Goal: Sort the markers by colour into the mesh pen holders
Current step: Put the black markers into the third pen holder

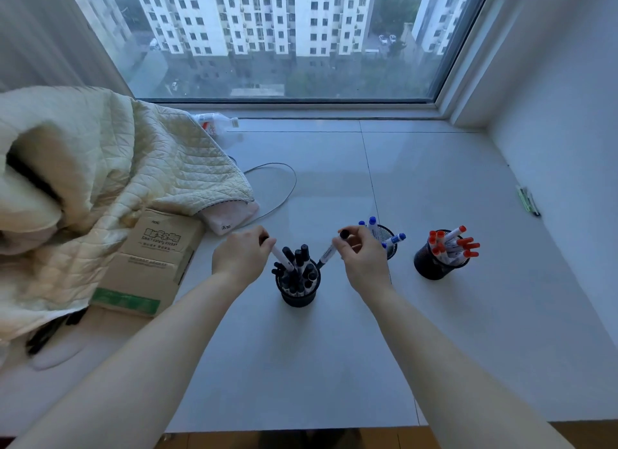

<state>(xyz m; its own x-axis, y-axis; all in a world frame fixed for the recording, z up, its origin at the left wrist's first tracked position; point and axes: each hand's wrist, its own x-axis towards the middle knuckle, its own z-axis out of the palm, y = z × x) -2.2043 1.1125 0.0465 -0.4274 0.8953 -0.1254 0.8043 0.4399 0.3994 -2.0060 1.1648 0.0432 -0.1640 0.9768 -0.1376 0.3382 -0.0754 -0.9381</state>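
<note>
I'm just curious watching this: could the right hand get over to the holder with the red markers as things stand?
Probably yes. The right hand already grips a black marker, but the sill between it and the red-marker holder lies bare, and that holder stands on its own side.

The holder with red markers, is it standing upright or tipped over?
Upright. The holder with red markers stands on its base on the sill, open top up, caps poking out above the rim.

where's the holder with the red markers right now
In the head view, the black mesh holder of red-capped markers stands farthest right on the white sill, beside the holder of blue-capped markers, past the right hand.
</note>
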